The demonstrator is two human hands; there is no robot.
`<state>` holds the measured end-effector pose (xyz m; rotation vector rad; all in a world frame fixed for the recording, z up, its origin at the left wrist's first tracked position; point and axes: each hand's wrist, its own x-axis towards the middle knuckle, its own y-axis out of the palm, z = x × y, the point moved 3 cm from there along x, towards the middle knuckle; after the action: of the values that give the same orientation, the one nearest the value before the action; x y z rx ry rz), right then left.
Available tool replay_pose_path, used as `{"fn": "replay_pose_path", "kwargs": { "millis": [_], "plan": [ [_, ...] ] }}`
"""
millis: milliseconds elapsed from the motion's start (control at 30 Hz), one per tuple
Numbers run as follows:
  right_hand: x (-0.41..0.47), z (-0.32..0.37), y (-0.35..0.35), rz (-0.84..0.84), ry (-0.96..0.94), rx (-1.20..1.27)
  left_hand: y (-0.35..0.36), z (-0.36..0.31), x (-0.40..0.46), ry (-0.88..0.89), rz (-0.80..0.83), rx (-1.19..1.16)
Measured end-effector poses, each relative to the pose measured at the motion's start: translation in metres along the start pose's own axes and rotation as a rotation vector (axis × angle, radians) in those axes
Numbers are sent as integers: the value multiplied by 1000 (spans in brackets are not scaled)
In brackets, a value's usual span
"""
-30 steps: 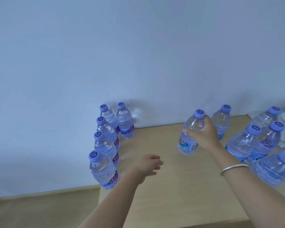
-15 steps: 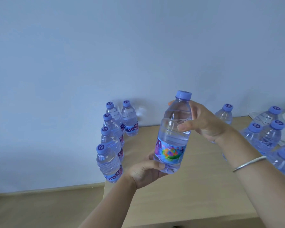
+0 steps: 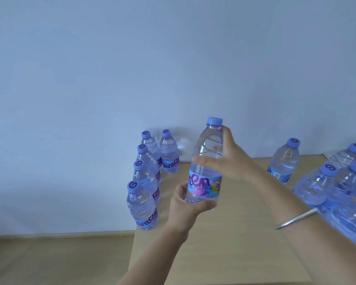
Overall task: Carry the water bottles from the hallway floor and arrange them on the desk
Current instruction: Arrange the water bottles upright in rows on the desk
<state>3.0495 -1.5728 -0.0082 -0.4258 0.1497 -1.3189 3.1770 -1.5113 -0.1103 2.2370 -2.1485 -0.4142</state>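
1. Left hand (image 3: 184, 204) gripping held bottle (image 3: 206, 167) at base, right hand (image 3: 228, 159) wrapping shoulder, above desk (image 3: 224, 243).
2. Risk: setting down, it's clipping left row bottle (image 3: 141, 205), toppling it off desk edge.

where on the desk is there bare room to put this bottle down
The desk is bare in the middle, between the left bottle row and the right bottle cluster, from under the held bottle to the near edge. Both sides are crowded.
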Motion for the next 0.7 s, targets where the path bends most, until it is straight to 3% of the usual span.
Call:
{"fn": "replay_pose_path", "kwargs": {
  "millis": [133,267,467,533,700],
  "plan": [
    [7,-3,3,-38,2,-8,5,2,-4,15,-35,4],
    [8,3,-2,34,-63,199,-4,-4,-4,37,19,-13],
    [11,9,-3,194,-114,444,-23,-25,0,-75,489,-102],
    [13,10,-1,230,-118,475,-23,-27,1,-61,476,-87],
    [20,20,-2,329,-110,344,-26,-25,3,34,243,-16]
  ]
}}
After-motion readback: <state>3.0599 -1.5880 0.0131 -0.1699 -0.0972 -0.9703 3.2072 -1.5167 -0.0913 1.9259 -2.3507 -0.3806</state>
